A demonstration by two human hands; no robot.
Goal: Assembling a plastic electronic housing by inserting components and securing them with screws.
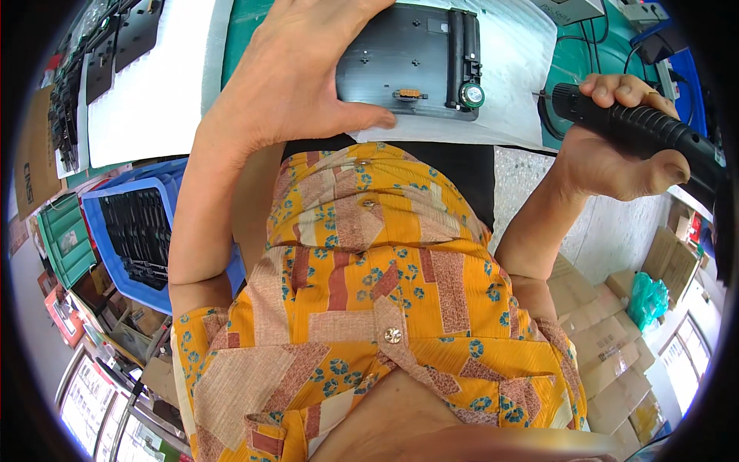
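Note:
A dark plastic panel (pixel 385 65) lies on a white sheet (pixel 512 69) in front of me. Along its right side runs a black roller-like bar, with a small round silver-and-green part (pixel 472 95) at the bar's near end. A small orange-brown connector (pixel 409 94) sits by the near edge. My left hand (pixel 308 77) spans the panel's left part, thumb along the near edge; its other fingertips run out of view at the top. To the right, apart from the panel, my right hand (pixel 616 146) is closed round a black electric screwdriver (pixel 616 119), its thin bit pointing left.
At left, a blue bin (pixel 102 219) holds several black parts, beside a green crate (pixel 65 239). More dark panels (pixel 138 35) lie at the far left on white sheeting. Cables (pixel 593 46) and a pale box (pixel 566 9) are at the back right. Cardboard boxes (pixel 608 346) stand lower right.

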